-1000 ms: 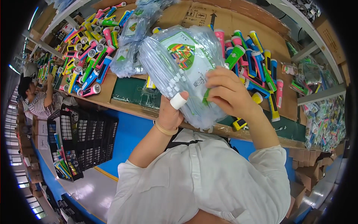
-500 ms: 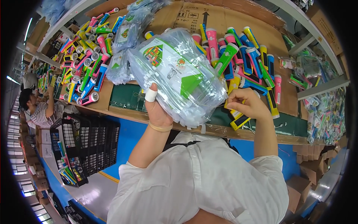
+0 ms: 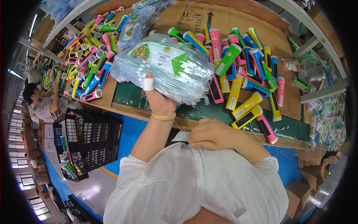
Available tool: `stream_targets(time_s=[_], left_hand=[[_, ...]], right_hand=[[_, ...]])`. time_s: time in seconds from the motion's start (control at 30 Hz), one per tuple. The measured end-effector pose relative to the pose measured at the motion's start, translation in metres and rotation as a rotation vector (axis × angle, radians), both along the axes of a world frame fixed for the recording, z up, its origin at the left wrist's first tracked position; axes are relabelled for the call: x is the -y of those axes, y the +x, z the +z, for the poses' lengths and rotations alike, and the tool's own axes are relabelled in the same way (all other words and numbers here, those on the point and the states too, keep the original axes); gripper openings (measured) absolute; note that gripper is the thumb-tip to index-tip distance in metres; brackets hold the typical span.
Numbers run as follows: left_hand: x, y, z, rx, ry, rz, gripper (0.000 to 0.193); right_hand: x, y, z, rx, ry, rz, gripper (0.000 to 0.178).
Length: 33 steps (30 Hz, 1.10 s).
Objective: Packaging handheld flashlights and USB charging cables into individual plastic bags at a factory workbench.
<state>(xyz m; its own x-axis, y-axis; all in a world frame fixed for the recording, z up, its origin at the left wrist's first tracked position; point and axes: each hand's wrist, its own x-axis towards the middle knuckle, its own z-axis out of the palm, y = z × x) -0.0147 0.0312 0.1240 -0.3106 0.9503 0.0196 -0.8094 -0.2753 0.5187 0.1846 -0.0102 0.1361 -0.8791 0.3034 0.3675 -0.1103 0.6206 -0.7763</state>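
My left hand, with white tape round its thumb, grips a thick bundle of clear plastic bags above the table's front edge. Green and white printing shows on the bags, and small white tabs line their near side. My right hand is closed in front of my shirt, just below the bundle. A thin string runs from the bundle's underside down to its curled fingers. To the right of the bundle lie several colourful flashlights in pink, green, blue and yellow.
More flashlights are heaped on the table's left, beside another stack of bags. Cardboard covers the table's back. A black crate stands at the lower left, near a seated person. Packed bags hang at the right.
My right hand has moved left and down from the bundle's right side toward my shirt. The bundle has tipped flatter and shifted left. A pink flashlight now shows at the table's front edge.
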Motion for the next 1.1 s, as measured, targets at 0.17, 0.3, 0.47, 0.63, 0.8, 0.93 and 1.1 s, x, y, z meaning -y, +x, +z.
stream_targets(time_s=[0.17,0.3,0.47,0.63,0.8,0.93,1.1], left_hand=[[0.008,-0.013,0.016,0.073,0.059,-0.148,0.069],[0.02,-0.004,0.025,-0.031,0.014,-0.068,0.069],[0.015,-0.008,0.025,0.001,0.008,-0.139,0.068],[0.007,-0.034,0.001,0.277,0.122,-0.454,0.069],[0.005,-0.056,-0.015,0.148,0.01,-0.361,0.074],[0.005,-0.082,-0.026,0.24,0.165,-0.524,0.08],[0.006,-0.07,-0.022,0.25,0.206,-0.572,0.084]], right_hand=[[-0.04,0.021,-0.074,0.073,0.024,-0.404,0.012],[-0.057,0.045,-0.069,0.083,-0.586,-0.414,0.011],[-0.021,0.04,-0.046,0.269,-0.561,-0.28,0.017],[-0.023,0.072,-0.063,0.179,-0.142,-0.812,0.015],[-0.04,0.162,-0.06,-0.386,-0.698,-1.144,0.008],[0.007,0.206,-0.02,0.003,-0.535,-0.944,0.009],[0.082,0.236,0.006,0.633,-0.773,-0.662,0.011]])
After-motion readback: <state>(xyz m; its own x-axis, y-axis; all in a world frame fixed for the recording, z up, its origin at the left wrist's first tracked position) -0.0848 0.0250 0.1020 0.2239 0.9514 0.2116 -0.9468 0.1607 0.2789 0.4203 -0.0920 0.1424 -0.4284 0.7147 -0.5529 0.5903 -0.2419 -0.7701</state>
